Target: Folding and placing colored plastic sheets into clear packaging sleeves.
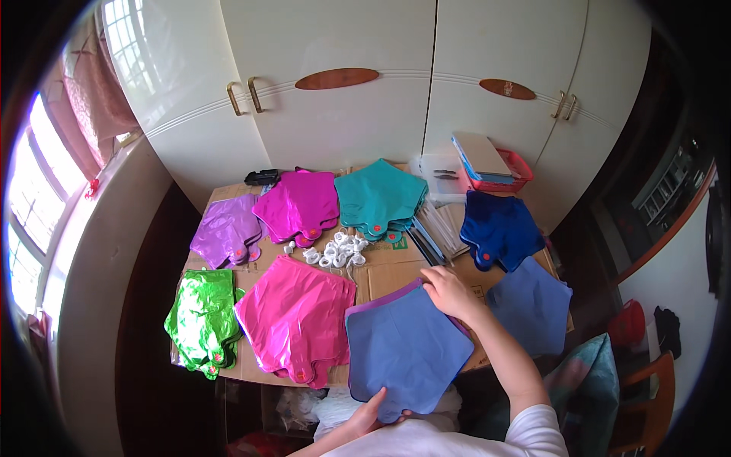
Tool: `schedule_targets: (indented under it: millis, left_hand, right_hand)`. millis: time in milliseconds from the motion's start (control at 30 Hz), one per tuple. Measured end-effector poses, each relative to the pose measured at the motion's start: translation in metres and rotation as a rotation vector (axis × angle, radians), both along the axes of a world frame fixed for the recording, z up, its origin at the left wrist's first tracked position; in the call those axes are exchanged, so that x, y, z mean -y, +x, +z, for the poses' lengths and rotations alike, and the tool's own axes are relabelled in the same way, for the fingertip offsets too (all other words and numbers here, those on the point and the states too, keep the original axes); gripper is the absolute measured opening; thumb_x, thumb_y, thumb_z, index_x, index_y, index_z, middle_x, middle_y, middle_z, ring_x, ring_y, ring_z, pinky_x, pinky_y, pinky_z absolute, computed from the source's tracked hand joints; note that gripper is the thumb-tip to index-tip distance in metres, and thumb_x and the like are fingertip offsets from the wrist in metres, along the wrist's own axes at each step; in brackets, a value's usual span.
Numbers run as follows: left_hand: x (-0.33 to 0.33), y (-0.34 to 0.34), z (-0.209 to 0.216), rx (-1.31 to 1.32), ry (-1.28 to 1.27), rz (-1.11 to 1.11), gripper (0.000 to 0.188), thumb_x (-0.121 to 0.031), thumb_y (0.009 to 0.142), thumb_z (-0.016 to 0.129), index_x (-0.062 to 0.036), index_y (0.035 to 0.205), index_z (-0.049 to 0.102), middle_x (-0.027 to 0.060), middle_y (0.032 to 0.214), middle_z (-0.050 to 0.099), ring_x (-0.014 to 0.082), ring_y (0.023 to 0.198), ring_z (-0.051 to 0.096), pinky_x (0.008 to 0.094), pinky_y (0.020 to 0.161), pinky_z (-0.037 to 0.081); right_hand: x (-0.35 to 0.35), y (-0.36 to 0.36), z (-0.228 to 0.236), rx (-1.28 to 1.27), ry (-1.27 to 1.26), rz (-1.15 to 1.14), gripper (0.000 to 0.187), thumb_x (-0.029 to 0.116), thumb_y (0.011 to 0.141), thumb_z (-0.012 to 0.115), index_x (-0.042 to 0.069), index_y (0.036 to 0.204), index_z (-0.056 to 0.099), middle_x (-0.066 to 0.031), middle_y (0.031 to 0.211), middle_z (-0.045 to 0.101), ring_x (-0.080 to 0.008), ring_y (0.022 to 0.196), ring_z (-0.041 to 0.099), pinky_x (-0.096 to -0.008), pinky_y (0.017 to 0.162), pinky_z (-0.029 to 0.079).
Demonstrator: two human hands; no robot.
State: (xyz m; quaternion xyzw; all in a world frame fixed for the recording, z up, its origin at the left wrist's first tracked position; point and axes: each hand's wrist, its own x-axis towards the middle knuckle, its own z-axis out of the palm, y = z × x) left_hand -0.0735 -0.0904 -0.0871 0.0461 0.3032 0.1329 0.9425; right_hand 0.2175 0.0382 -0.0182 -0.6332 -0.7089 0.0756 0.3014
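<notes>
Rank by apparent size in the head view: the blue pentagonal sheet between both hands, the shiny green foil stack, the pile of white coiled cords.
1. Blue pentagonal sheet, though nearness to the camera may enlarge it
2. Shiny green foil stack
3. Pile of white coiled cords

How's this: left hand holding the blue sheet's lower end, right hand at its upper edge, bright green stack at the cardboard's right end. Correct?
Not quite: the head view shows the bright green stack at the cardboard's left end, not its right. The left hand does hold the blue sheet's lower end, with the right hand at its upper edge.
</notes>
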Motion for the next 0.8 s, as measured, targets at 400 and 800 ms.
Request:
schedule_targets:
  millis: [400, 800]
  left_hand:
    - [-0.008, 0.017, 0.033, 0.055, -0.119, -0.03, 0.046, -0.027, 0.093, 0.058, -0.0001, 0.128, 0.045, 0.0174, 0.119, 0.056, 0.0298, 0.101, 0.06, 0.0378, 0.08, 0.053]
    - [0.012, -0.003, 0.012, -0.596, 1.456, -0.321, 0.013, -0.006, 0.096, 0.049, 0.0034, 0.103, 0.054, 0.0075, 0.082, 0.065, 0.0217, 0.074, 0.065, 0.0353, 0.065, 0.052]
  right_hand:
    - [0.02, -0.002, -0.004, -0.096, -0.103, 0.009, 0.028, 0.01, 0.086, 0.06, -0.001, 0.111, 0.06, -0.0166, 0.113, 0.06, -0.0343, 0.105, 0.058, -0.0394, 0.091, 0.047]
    - [0.005, 0.015, -0.016, -0.512, -0.227, 0.104, 0.042, 0.035, 0.098, 0.049, 0.002, 0.123, 0.055, -0.0131, 0.117, 0.059, -0.0231, 0.108, 0.057, -0.0327, 0.095, 0.042]
